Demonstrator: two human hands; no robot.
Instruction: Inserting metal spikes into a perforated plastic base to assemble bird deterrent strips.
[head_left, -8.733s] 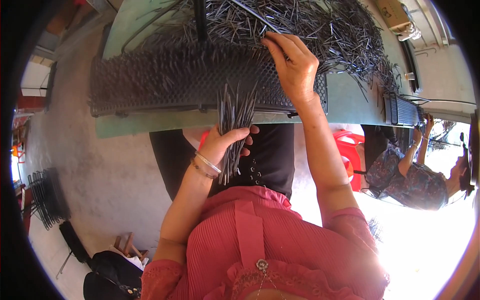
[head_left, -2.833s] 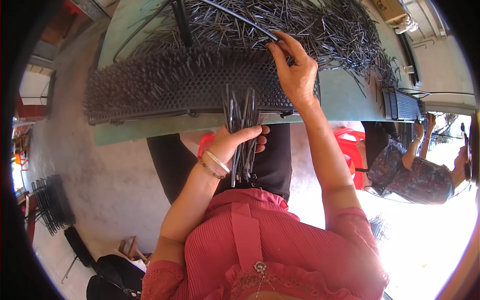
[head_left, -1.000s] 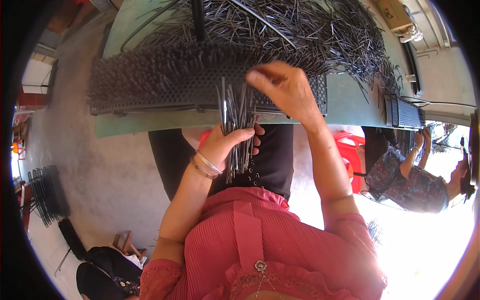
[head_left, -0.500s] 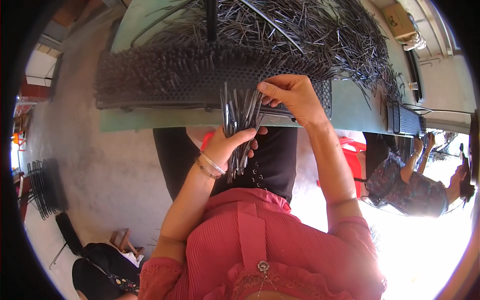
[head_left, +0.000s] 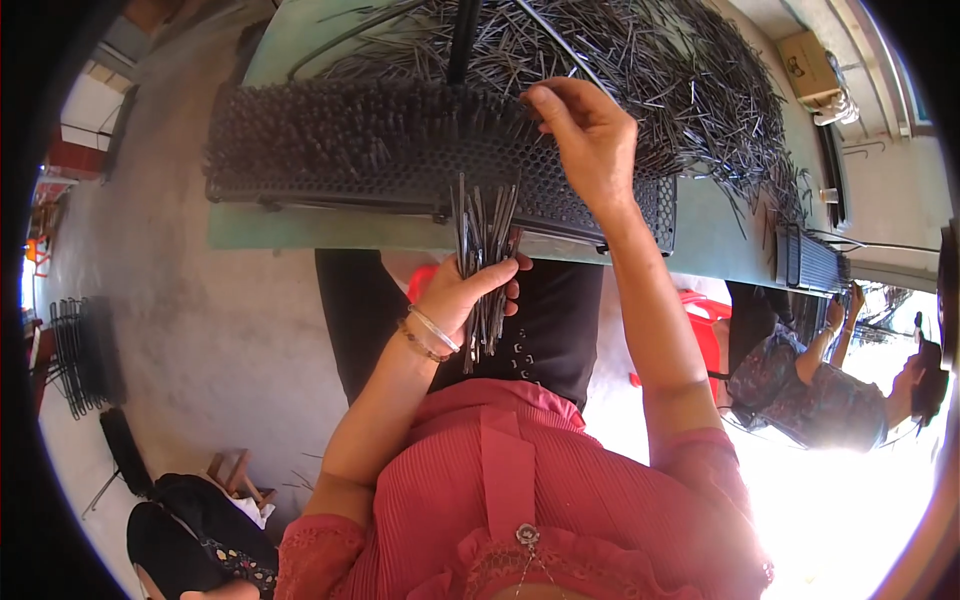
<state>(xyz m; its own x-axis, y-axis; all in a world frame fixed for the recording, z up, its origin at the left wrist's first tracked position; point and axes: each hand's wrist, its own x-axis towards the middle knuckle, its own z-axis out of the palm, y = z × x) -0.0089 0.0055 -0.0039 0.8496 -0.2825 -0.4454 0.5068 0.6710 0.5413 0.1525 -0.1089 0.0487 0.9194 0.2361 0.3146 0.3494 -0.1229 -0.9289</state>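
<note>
Your left hand point(head_left: 450, 295) has its fingers wrapped around a bunch of thin dark strips point(head_left: 484, 220). The bunch points up and spreads a bit at the top, just in front of the black holed board point(head_left: 570, 200). That board lies along the near edge of the green counter point(head_left: 300, 233). Lots of standing strips point(head_left: 320, 130) poke up from its left part and far side, but many holes nearer you are bare.

Your right hand point(head_left: 597, 145) is over the far side of the board, thumb and fingers close together. I can't tell if a strip is between them. Behind it lies a big pile of loose strips point(head_left: 690, 95).

To do this well, I think you should pinch just one strip at a time and put its tip straight over a bare hole. Push gently so it won't bend. Try not to bump its neighbours. Hold the bunch near the board, not too tight, so single strips slide out easily.
</note>
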